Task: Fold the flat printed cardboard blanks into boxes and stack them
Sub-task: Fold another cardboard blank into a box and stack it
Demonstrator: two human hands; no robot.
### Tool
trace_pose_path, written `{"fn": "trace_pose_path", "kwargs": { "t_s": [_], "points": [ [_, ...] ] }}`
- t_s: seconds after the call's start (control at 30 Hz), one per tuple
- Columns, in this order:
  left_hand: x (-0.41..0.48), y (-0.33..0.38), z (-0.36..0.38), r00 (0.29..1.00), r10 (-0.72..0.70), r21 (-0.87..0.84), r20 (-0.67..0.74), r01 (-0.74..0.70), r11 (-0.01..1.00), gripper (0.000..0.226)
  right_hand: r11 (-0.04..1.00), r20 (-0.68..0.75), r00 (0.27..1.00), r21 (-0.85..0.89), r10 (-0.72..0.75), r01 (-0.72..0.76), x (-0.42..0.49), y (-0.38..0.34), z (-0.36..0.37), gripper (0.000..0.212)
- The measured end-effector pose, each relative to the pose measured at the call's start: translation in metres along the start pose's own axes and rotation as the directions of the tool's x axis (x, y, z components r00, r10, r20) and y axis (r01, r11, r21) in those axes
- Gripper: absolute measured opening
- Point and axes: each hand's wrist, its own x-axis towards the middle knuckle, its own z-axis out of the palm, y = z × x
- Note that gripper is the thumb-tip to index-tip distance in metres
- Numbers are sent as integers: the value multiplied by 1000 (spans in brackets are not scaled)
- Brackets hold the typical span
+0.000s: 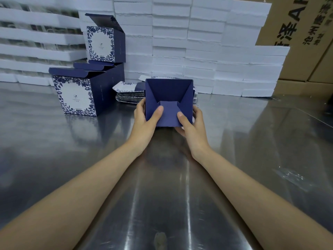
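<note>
Our forearms (pixel 81 186) run up from 7 and 5 o'clock across the steel tabletop (pixel 54 150) and meet at 12 o'clock, where both hands hold the half-folded blue box (pixel 169 91) with its folded end facing us. Our left hand (pixel 144 121) grips the box's 9 o'clock side and our right hand (pixel 192 129) its 3 o'clock side, fingers wrapped behind and each thumb pressing the near flap. Flat blanks (pixel 129 94) lie stacked just behind it, and finished boxes (pixel 77 94) stand at 10 o'clock.
</note>
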Motion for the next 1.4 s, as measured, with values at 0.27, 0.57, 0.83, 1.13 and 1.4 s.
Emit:
{"fn": "trace_pose_path", "kwargs": {
  "t_s": [0.27,0.57,0.83,1.13,1.4],
  "points": [
    [2,3,-5,992,113,84,-64,-107,991,63,994,21,994,31,-104,104,1,-9,-6,50],
    [2,23,-9,981,122,-233,-148,-154,960,65,932,14,941,-132,-339,338,-2,-17,-11,64],
    [-5,31,-8,960,279,-178,14,-273,946,69,718,140,821,-418,-554,556,5,-13,-21,79],
    [9,13,-28,942,335,84,6,-335,939,63,967,17,967,-25,-253,254,6,-18,-22,48],
    [11,14,-30,989,139,-46,-55,-142,989,18,997,-66,996,26,-65,67,5,-16,-22,6]
  ]
}}
